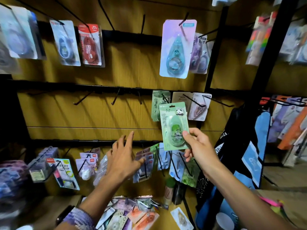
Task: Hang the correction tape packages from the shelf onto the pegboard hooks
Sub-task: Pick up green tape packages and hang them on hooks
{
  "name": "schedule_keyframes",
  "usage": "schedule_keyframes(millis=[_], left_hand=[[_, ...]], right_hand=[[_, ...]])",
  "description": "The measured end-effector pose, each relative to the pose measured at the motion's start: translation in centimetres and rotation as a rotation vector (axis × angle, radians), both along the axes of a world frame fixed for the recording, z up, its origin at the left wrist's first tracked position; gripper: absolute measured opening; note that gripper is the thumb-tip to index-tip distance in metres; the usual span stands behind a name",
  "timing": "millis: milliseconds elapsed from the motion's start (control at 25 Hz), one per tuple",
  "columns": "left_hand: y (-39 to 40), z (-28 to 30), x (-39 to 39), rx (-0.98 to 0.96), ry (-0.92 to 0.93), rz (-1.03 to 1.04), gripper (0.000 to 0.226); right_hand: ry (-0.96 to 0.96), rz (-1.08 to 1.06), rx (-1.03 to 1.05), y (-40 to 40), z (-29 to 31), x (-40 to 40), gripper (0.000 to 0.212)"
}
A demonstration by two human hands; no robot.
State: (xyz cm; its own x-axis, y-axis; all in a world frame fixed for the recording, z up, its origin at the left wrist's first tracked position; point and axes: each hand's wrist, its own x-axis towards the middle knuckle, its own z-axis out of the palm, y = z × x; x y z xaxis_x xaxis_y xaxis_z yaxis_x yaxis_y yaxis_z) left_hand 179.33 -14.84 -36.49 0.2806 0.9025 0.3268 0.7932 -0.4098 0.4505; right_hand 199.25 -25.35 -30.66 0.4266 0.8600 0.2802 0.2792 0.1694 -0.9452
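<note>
Right hand (197, 146) pinches the lower right corner of a green panda correction tape package (174, 125) between thumb and curled fingers, holding it upright in front of the wooden pegboard wall (126, 63). The package's top edge overlaps a matching green package (157, 105) already hanging on a middle-row hook. Left hand (123, 156) is raised beside it with fingers straight and spread, holding nothing, reaching toward the packages on the lowest row of hooks (149, 163).

Just right of the held package, a pale pink-and-white package (200, 106) hangs on the same middle row. Three bare black hooks (116, 97) stick out of that row's black rail further left. On the top row hang a lilac package with a teal dispenser (177, 48), a red MOSY package (90, 44) and a blue one (65, 43).

Below the hands, a wooden shelf (166, 218) carries a loose heap of assorted tape packages (129, 213), orange, lilac and cream. A purple braided wristband (78, 218) wraps the left wrist. To the right, past a black upright post (216, 47), a blue and black bag (249, 155) hangs, with more blurred stationery racks beyond it.
</note>
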Motion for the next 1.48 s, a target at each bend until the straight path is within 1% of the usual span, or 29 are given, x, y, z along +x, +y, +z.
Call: schedule_keyframes(millis=[120, 240, 360, 440, 520, 720, 800, 880, 920, 1080, 1160, 1200, 1240, 1360, 1440, 1480], left_hand=[[0.4, -0.5, -0.1, -0.007, 0.021, -0.007, 0.114], [0.6, -0.5, 0.1, -0.014, -0.007, -0.023, 0.109], [1.4, -0.3, 0.3, 0.017, -0.018, -0.037, 0.103], [2.5, -0.2, 0.4, 0.048, -0.008, -0.035, 0.102], [3.7, -0.1, 0.4, 0.073, -0.009, -0.033, 0.101], [6.3, -0.7, 0.1, 0.088, -0.001, -0.045, 0.096], [7.5, -1.0, -0.3, 0.084, -0.016, -0.043, 0.095], [8.2, -1.3, -0.6, 0.08, -0.035, -0.042, 0.095], [8.6, -1.5, -0.8, 0.079, -0.043, -0.038, 0.094], [8.9, -2.0, -1.3, 0.064, -0.054, -0.027, 0.093], [8.4, -2.1, -1.5, 0.04, -0.048, -0.023, 0.093], [8.0, -2.2, -1.5, 0.024, -0.048, -0.027, 0.093], [7.5, -2.3, -1.5, 0.015, -0.054, -0.03, 0.093], [5.3, -2.3, -2.0, 0.001, -0.06, -0.042, 0.09], [3.5, -2.5, -2.4, -0.027, -0.082, -0.04, 0.089], [2.5, -2.9, -2.6, -0.051, -0.095, -0.035, 0.089]], right_hand=[[0.042, -0.088, 0.099, -0.2, -0.2, -0.5, 0.014], [0.035, -0.198, 0.133, 0.5, -0.2, -1.2, 0.019], [-0.064, -0.341, 0.193, 2.5, -0.2, -1.2, 0.019], [-0.109, -0.36, 0.158, 4.9, -0.1, -0.7, 0.015], [-0.103, -0.35, 0.094, 8.1, 0.0, 0.0, 0.009], [-0.102, -0.348, -0.041, 16.0, 1.1, 1.7, 0.026], [-0.065, -0.35, -0.056, 18.6, 1.6, 2.1, 0.025], [-0.024, -0.353, -0.079, 20.5, 1.5, 2.5, 0.011], [0.013, -0.343, -0.084, 21.3, 1.3, 2.5, 0.008], [0.212, -0.247, -0.108, 21.2, 0.6, 2.3, 0.011], [0.296, -0.223, -0.163, 19.6, -0.2, 2.4, 0.022], [0.296, -0.236, -0.193, 18.6, -0.7, 2.5, 0.026], [0.26, -0.259, -0.217, 17.5, -1.5, 2.6, 0.027], [-0.006, -0.276, -0.31, 12.7, -4.7, 2.4, 0.034], [-0.192, -0.274, -0.385, 8.5, -7.5, 2.0, 0.048], [-0.282, -0.29, -0.42, 6.3, -9.3, 1.7, 0.059]])
